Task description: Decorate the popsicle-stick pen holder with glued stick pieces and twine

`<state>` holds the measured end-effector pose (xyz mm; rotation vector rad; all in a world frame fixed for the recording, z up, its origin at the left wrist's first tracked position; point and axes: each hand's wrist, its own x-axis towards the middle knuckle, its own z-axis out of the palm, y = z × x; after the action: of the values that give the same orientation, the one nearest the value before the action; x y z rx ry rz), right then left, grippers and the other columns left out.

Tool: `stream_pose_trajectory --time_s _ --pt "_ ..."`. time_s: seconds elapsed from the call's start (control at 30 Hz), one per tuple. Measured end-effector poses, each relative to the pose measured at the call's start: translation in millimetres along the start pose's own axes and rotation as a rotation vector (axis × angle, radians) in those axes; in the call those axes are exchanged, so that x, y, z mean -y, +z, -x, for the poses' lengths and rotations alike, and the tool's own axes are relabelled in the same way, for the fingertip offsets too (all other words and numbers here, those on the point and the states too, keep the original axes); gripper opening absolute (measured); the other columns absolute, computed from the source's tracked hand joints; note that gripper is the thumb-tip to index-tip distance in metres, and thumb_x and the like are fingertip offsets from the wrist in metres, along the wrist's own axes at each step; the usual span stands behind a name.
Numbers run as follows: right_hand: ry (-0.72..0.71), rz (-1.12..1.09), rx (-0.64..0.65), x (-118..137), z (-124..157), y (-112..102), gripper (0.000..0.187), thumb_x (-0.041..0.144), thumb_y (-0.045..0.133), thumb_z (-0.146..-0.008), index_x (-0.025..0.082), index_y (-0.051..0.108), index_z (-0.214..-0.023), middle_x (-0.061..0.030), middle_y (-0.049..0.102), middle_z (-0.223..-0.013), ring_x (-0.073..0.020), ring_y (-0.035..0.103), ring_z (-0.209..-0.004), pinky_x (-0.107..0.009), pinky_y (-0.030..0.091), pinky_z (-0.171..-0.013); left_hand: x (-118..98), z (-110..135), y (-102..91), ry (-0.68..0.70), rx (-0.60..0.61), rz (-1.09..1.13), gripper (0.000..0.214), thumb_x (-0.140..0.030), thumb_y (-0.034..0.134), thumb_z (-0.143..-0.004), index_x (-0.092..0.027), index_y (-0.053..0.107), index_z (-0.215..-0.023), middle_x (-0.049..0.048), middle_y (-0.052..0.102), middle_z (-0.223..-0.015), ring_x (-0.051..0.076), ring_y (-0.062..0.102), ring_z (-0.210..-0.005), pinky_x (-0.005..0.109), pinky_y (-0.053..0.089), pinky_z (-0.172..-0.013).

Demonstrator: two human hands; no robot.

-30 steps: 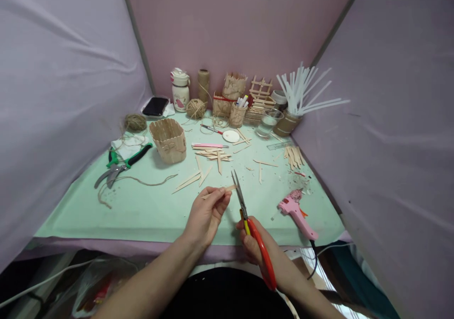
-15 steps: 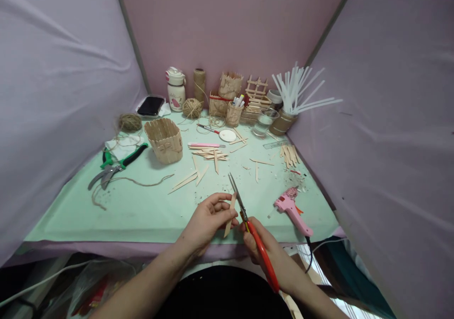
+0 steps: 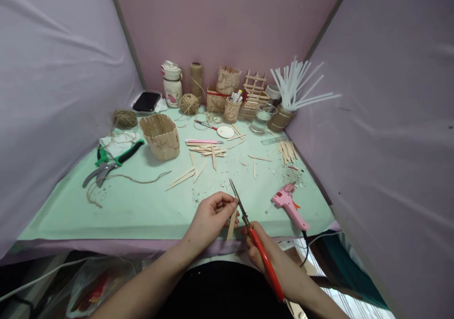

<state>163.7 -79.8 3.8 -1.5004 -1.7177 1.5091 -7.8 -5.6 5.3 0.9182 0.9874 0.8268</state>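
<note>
My left hand (image 3: pixel 209 217) pinches a wooden craft stick (image 3: pixel 232 224), which hangs nearly upright below my fingers near the table's front edge. My right hand (image 3: pixel 264 255) grips red-handled scissors (image 3: pixel 260 252). Their blades (image 3: pixel 237 198) point up and away and lie against the top end of the stick, right beside my left fingertips. Both hands sit over the front of the green mat (image 3: pixel 142 205).
A pink glue gun (image 3: pixel 289 205) lies to the right. Loose sticks (image 3: pixel 205 151), a stick basket (image 3: pixel 160 137), green pruning shears (image 3: pixel 109 160), twine balls (image 3: pixel 125 118), a phone (image 3: pixel 146 101), a bottle (image 3: pixel 170 83) and a jar of white rods (image 3: pixel 291 96) fill the back. Cloth walls close in on both sides.
My left hand turned the stick from lying level to hanging nearly upright and drew it nearer. The scissors stayed against its end. The view tilted down a little.
</note>
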Motion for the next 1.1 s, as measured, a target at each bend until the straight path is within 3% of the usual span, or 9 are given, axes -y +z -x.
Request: stream_pose_trajectory --time_s 0.23,0.5,0.73,0.9,1.1 --pt "0.029 0.025 -0.022 -2 4 3 0.041 0.06 0.033 -0.093 0.022 0.042 -0.106 -0.0049 0.053 -0.095 -0.0203 0.049 -0.088 -0.037 0.042 -0.083 7 -1 3.2 -0.01 0.038 0.006 0.032 -0.047 0.067 -0.076 -0.016 0.056 -0.079 -0.0011 0.061 -0.065 0.012 0.061 -0.06 0.027 0.054 -0.063" --pt "0.232 0.069 -0.053 -1 9 3 0.038 0.06 0.036 -0.091 0.023 0.043 -0.091 -0.0023 0.053 -0.089 -0.0198 0.05 -0.084 -0.034 0.041 -0.078 11 1 2.6 -0.11 0.087 0.052 0.031 -0.044 0.069 -0.074 -0.016 0.057 -0.079 0.0 0.062 -0.067 0.011 0.061 -0.058 0.026 0.053 -0.061" --pt "0.332 0.096 -0.068 1 16 -1 0.029 0.049 0.043 -0.091 0.022 0.043 -0.081 0.0002 0.052 -0.081 -0.0183 0.049 -0.079 -0.031 0.039 -0.074 9 4 4.3 -0.173 0.134 0.054 0.028 -0.04 0.072 -0.072 -0.016 0.059 -0.077 -0.0013 0.059 -0.068 0.01 0.059 -0.056 0.022 0.048 -0.055" --pt "0.323 0.087 -0.059 1 20 -3 0.023 0.042 0.043 -0.091 0.021 0.043 -0.079 0.0013 0.049 -0.078 -0.0167 0.046 -0.076 -0.03 0.038 -0.071 10 6 5.8 -0.218 0.149 0.016 0.027 -0.04 0.07 -0.073 -0.016 0.059 -0.077 -0.002 0.058 -0.066 0.01 0.058 -0.055 0.021 0.044 -0.052" --pt "0.218 -0.014 0.006 -5 23 -6 0.023 0.045 0.042 -0.093 0.021 0.045 -0.089 0.0002 0.051 -0.084 -0.016 0.046 -0.077 -0.03 0.041 -0.073 10 7 6.7 -0.172 0.172 -0.04 0.031 -0.045 0.068 -0.074 -0.016 0.058 -0.078 -0.0022 0.058 -0.064 0.01 0.057 -0.055 0.022 0.042 -0.052"
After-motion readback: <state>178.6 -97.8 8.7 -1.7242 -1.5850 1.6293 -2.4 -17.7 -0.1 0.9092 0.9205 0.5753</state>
